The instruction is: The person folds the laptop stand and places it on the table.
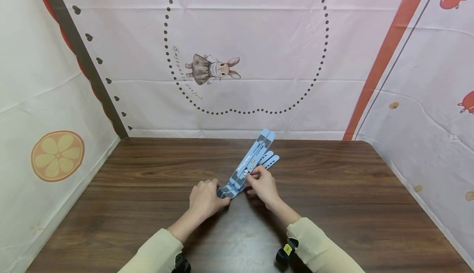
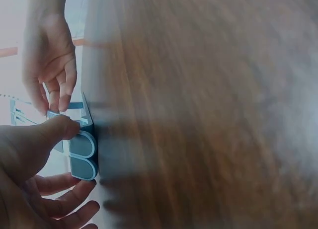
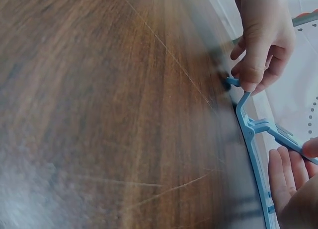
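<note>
A light-blue foldable laptop stand point(image 1: 249, 161) with darker patches and small cartoon prints stands partly unfolded on the table, slanting away to the right. My left hand point(image 1: 205, 199) holds its near, hooked end between thumb and fingers. In the left wrist view the rounded ends of the stand point(image 2: 83, 168) show beside the thumb. My right hand point(image 1: 264, 186) pinches an upper arm of the stand from the right side. From the right wrist, the stand point(image 3: 254, 157) appears side-on, its upper arm raised off the lower bar, with the right fingers point(image 3: 284, 172) under that arm.
The brown wood-grain table point(image 1: 148, 170) runs back to a printed cloth point(image 1: 259, 59) hanging behind it. More cloth hangs at the left and right sides. Black wrist devices point(image 1: 284, 254) sit at both cuffs.
</note>
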`<state>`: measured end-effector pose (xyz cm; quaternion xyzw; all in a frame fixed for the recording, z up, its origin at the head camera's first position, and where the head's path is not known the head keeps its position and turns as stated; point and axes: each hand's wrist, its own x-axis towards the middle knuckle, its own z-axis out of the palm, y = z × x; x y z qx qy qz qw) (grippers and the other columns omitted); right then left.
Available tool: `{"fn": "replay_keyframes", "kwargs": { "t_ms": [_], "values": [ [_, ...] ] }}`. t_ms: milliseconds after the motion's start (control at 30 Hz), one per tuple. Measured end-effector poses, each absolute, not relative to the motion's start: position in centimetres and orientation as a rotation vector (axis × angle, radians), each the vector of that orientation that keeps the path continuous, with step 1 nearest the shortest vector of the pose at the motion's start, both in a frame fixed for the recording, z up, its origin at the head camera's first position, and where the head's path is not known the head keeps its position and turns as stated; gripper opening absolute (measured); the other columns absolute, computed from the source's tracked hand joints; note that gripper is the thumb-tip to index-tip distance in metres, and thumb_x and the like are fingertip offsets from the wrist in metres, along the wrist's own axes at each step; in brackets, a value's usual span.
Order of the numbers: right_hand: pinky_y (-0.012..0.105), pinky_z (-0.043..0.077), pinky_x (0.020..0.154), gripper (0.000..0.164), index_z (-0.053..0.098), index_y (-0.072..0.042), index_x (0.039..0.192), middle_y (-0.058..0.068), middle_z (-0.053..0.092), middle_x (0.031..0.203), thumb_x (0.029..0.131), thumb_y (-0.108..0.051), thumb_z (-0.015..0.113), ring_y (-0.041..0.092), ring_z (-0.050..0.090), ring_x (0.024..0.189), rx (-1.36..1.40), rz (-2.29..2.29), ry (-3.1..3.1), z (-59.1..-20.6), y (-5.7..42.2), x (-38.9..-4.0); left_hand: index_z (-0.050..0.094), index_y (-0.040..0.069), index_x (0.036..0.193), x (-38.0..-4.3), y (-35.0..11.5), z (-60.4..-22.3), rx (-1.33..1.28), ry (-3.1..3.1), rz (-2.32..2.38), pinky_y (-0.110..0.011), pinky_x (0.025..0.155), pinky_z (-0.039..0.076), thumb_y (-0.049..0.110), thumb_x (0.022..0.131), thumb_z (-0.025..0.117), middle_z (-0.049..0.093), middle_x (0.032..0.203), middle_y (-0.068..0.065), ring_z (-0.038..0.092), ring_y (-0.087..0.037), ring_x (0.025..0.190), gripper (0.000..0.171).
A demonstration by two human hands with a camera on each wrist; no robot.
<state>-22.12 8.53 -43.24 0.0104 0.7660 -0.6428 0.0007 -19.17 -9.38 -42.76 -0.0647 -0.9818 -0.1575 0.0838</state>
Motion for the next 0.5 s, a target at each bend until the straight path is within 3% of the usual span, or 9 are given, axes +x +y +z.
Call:
{"fn": "replay_keyframes", "kwargs": {
  "t_ms": [500],
  "values": [
    [0.034, 0.055, 0.054, 0.017, 0.056, -0.001, 0.093, 0.017, 0.067, 0.088, 0.087, -0.015, 0.062, 0.029, 0.068, 0.074, -0.047, -1.974, 2.489, -43.83, 8.84, -22.10, 0.067, 0.013, 0.089, -19.54, -10.04, -42.93, -0.210, -2.893, -0.496, -0.032, 0.059, 0.039, 0.041, 0.061, 0.077, 0.060, 0.077, 0.000, 0.049, -0.017, 0.068, 0.041]
  ]
}}
